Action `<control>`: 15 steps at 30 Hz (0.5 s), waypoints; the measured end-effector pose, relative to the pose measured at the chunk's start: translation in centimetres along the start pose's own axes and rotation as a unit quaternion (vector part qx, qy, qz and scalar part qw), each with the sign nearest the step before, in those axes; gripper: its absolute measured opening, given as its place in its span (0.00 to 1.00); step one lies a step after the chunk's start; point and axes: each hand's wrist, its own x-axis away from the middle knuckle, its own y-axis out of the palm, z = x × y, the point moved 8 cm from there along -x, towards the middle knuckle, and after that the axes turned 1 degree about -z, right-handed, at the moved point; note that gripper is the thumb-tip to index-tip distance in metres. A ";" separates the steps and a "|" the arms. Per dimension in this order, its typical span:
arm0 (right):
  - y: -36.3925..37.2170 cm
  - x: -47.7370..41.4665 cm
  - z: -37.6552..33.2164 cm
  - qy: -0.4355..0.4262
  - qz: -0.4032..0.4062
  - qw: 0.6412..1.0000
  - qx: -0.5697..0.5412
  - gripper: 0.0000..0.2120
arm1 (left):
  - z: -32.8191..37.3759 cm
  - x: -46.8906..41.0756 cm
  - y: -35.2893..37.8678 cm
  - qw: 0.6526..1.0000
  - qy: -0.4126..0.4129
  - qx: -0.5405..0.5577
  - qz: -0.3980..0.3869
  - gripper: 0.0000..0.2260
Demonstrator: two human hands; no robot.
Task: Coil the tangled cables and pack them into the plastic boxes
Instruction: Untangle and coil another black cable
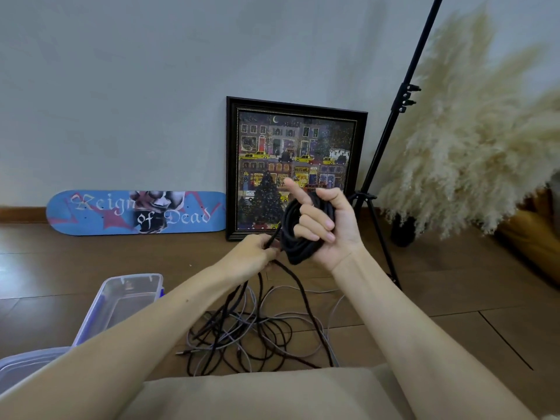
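Above the tangled cables (pixel 257 334) on the wooden floor (pixel 424 298), the right hand (pixel 330 225) clasped a black cable coil (pixel 298 250), the left hand (pixel 251 256) pinched its trailing strand (pixel 274 234), a clear plastic box (pixel 100 310) standing left.

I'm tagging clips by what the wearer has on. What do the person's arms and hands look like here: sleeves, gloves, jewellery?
The left forearm and right forearm are bare up to the wrists; no sleeve shows. The left hand and right hand wear no gloves, and no watch, bracelet or ring is visible. The right hand's nails look short and unpainted.
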 end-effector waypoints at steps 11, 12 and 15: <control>-1.9 0.3 -3.2 -0.127 0.189 0.954 0.195 0.10 | -1.1 1.8 3.9 0.979 -0.035 -0.168 -0.111 0.24; -1.7 0.2 -2.9 -0.114 0.199 0.943 0.243 0.12 | -1.0 2.0 4.3 0.978 -0.035 -0.165 -0.121 0.25; -1.8 0.3 -2.4 -0.107 0.243 0.883 0.388 0.19 | -0.3 2.5 4.9 0.980 -0.027 -0.139 -0.137 0.29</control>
